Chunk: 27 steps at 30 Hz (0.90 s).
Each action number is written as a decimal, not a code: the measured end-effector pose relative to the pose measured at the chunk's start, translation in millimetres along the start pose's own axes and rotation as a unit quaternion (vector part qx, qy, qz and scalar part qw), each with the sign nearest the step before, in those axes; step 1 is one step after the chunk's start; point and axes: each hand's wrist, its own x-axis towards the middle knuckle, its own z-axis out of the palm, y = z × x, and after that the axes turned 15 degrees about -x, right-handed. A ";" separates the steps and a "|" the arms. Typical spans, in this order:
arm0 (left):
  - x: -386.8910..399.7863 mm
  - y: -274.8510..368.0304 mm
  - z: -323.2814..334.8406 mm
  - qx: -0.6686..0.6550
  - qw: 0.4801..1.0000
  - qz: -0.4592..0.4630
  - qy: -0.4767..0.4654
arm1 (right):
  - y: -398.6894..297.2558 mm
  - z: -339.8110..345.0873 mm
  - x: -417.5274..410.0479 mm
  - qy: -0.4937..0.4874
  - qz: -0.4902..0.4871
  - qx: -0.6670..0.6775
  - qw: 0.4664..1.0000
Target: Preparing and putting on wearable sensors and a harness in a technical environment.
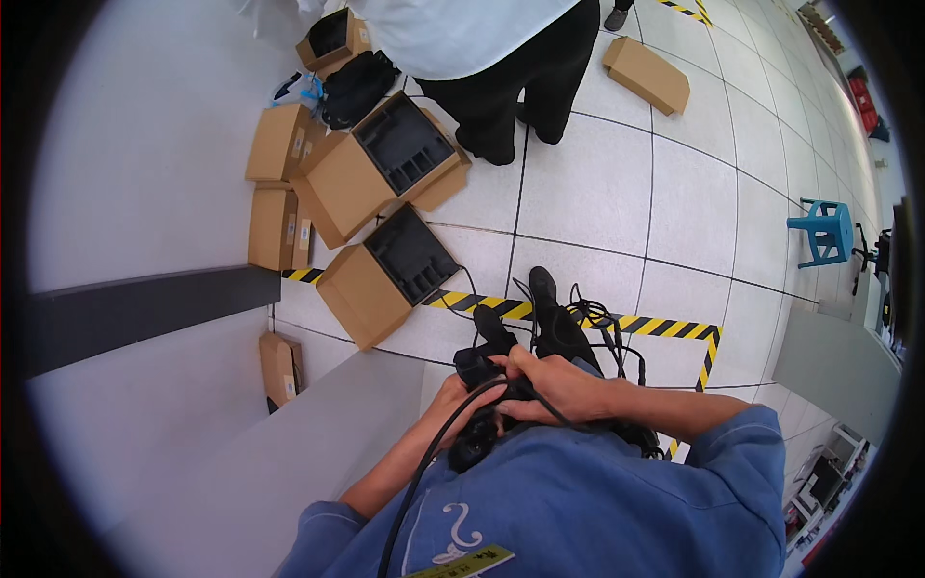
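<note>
Close in front of my body, my left hand (454, 406) and my right hand (555, 386) are both closed around a black device (474, 442). Its exact kind cannot be told, as my fingers cover much of it. One rounded black part (473, 367) sticks out above my left hand, and another lies below it, near my blue shirt. A black cable (426, 462) arcs over my hands and runs down across the shirt. More black cables (592, 314) hang in loops beyond my right hand, around my legs and shoes.
Two open cardboard boxes with black foam inserts (410, 253) (405, 141) lie on the tiled floor, near closed cartons (274, 227) along the wall. Another person (498, 87) stands ahead. Yellow-black tape (665, 327) crosses the floor. A blue stool (827, 233) stands right.
</note>
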 end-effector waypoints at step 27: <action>-2.3 8.7 3.0 0.061 0.995 -0.072 -0.013 | -8.7 -11.2 -8.2 -0.063 0.041 0.009 0.997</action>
